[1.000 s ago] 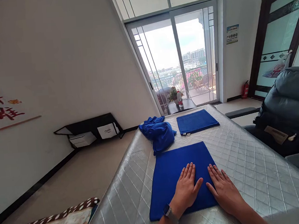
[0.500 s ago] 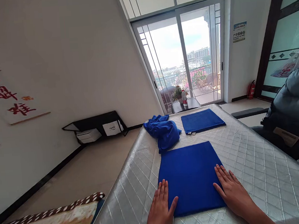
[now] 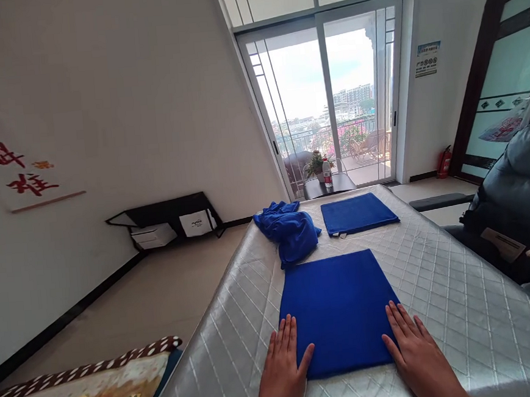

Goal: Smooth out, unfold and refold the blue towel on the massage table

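Observation:
A flat blue folded cloth (image 3: 340, 309) lies squarely in front of me on the silver quilted bed surface (image 3: 461, 305). On its left edge rests my left hand (image 3: 282, 365), laid flat with the thumb out to the side. My right hand (image 3: 414, 346) lies flat over the cloth's right edge near the front corner, fingers stretched. Neither hand grips anything. Just beyond the cloth's far left corner is a crumpled heap of blue cloth (image 3: 290, 233). Another folded blue cloth (image 3: 358, 212), with a small white tag, lies farther back to the right.
A black low shelf (image 3: 169, 209) with white boxes stands against the left wall. At lower left is a patterned blanket (image 3: 101, 395). A dark armchair (image 3: 520, 178) stands at right. Behind the bed, a small table (image 3: 331, 186) carries a bottle (image 3: 327, 174) and plant (image 3: 316, 162).
My right hand has slid a little toward me along the cloth's right edge. My left hand stays nearly in place. The camera view has shifted slightly.

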`<act>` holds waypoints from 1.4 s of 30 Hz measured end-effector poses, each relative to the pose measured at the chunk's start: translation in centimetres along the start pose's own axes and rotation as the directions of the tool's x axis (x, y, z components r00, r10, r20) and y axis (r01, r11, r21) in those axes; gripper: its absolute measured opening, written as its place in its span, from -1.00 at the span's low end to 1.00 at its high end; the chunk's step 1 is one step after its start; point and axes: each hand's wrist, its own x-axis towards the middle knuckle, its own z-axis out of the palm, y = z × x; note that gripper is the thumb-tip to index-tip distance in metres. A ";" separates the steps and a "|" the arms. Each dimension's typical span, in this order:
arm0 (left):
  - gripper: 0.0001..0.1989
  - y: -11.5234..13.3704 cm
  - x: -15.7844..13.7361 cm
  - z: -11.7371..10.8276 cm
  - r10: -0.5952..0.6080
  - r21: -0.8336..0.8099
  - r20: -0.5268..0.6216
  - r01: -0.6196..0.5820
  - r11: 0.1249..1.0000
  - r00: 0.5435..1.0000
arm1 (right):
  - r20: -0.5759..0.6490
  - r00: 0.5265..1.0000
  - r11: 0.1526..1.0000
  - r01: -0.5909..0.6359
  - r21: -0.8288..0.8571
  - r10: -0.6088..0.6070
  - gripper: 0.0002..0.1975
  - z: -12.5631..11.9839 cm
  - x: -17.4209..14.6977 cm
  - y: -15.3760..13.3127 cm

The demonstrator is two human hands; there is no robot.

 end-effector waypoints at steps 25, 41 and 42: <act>-0.24 8.2 -1.6 2.7 0.434 0.167 -0.299 -0.401 0.901 0.850 | -0.167 0.975 0.985 0.129 -0.115 -0.148 -0.43 1.3 -0.2 0.8; -0.24 -0.6 -5.2 3.8 0.335 0.320 -0.413 -0.210 0.924 0.847 | -0.137 0.984 0.988 0.095 -0.124 -0.112 -0.38 2.9 0.2 1.8; -0.22 -0.5 -5.2 3.7 0.341 0.325 -0.437 -0.207 0.923 0.832 | -0.131 0.985 0.989 0.093 -0.118 -0.109 -0.37 2.8 0.2 1.8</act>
